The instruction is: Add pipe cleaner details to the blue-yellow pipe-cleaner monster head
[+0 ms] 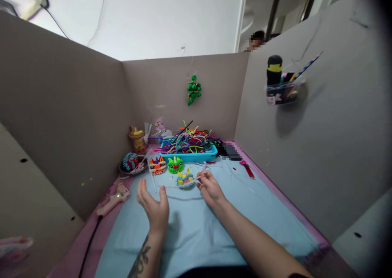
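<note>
My right hand [210, 188] pinches a thin pale pink pipe cleaner [171, 187] between thumb and fingertips. The strand runs leftward from the pinch toward my left hand [155, 206], which is raised above the table with thumb and fingers apart. Behind the strand lies a light blue animal-face piece [185, 180] with yellow parts on top, partly covered by it. Farther back, an orange animal-face piece [157, 166] and a green one [175, 164] sit side by side.
A blue tray [186, 157] heaped with colourful pipe cleaners stands at the back. To the left are a dark bowl [122, 172] and a pink glue gun [114, 200] with a cord. A red-handled tool [248, 171] lies right. Grey panels enclose the table; a person's head [256, 41] shows beyond.
</note>
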A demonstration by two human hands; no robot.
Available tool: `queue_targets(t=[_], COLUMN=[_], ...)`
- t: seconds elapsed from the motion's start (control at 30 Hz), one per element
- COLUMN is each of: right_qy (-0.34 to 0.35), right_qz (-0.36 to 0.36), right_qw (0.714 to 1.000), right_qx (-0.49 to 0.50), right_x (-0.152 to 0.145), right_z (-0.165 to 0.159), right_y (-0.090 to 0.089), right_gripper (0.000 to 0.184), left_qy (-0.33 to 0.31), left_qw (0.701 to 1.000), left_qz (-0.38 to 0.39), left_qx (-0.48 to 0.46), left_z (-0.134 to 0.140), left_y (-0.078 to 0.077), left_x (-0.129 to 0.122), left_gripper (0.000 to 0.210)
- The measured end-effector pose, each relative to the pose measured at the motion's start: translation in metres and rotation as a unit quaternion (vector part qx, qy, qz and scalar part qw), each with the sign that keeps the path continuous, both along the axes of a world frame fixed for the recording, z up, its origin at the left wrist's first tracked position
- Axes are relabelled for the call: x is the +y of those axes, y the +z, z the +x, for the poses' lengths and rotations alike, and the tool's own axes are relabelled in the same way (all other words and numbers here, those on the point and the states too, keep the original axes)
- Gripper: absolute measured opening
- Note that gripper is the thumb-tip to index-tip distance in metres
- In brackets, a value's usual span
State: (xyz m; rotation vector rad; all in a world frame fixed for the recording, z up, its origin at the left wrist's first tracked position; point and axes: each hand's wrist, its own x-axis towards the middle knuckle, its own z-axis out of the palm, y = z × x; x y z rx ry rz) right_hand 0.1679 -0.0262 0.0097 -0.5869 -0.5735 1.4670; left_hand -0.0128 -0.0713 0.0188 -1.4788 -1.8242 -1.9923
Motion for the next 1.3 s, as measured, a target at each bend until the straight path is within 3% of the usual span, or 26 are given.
queue_targets(t=[0.1,0.17,0.37,0.5,0.53,0.57,0.6,0.8,0.93,1.1,1.3], right_qy=[0.02,0.032,0.051,-0.013,-0.044,-0.073,-0.092,-0.067,-0.027,0.031,-0.007], right_qz=[0.013,0.002,-0.025,-0.068,-0.07,-0.055,-0.034,-0.012,-0.03,-0.047,-0.005], right_qw=[1.0,0.999,0.998,0.98,0.956,0.907,0.828,0.673,0.573,0.488,0.449], right_qx=[0.003,0.013,-0.007,-0.185,-0.281,-0.411,-0.552,-0.737,-0.819,-0.871,-0.894], right_x=[-0.003,-0.004,-0.007,0.011,0.019,0.029,0.039,0.095,0.118,0.132,0.121], right_z=[-0.003,-0.004,-0.007,0.017,0.027,0.039,0.049,0.081,0.073,0.068,0.064], right_y=[0.002,0.004,-0.002,0.0,0.002,0.006,0.01,0.019,0.011,0.007,0.005], right_gripper=[0.027,0.028,0.027,0.025,0.025,0.025,0.027,0.006,0.011,0.019,0.025], left_qy=[-0.085,-0.124,-0.172,-0.194,-0.195,-0.195,-0.193,-0.181,-0.19,-0.202,-0.214], left_qw=[0.958,0.926,0.914,0.941,0.947,0.953,0.958,0.973,0.972,0.968,0.965], left_qz=[-0.014,-0.07,-0.133,-0.137,-0.14,-0.142,-0.143,-0.14,-0.135,-0.146,-0.151], left_qx=[0.272,0.351,0.343,0.243,0.213,0.184,0.155,0.028,-0.003,-0.028,-0.019], left_z=[0.01,0.016,0.015,0.004,0.002,0.0,0.0,-0.001,-0.001,-0.001,-0.001], left_y=[0.008,0.008,-0.01,-0.02,-0.021,-0.022,-0.022,-0.016,-0.014,-0.015,-0.018], left_x=[-0.01,-0.011,-0.002,0.005,0.006,0.007,0.007,0.007,0.005,0.005,0.004], left_gripper=[0.033,0.029,0.021,0.022,0.022,0.023,0.023,0.024,0.022,0.021,0.021])
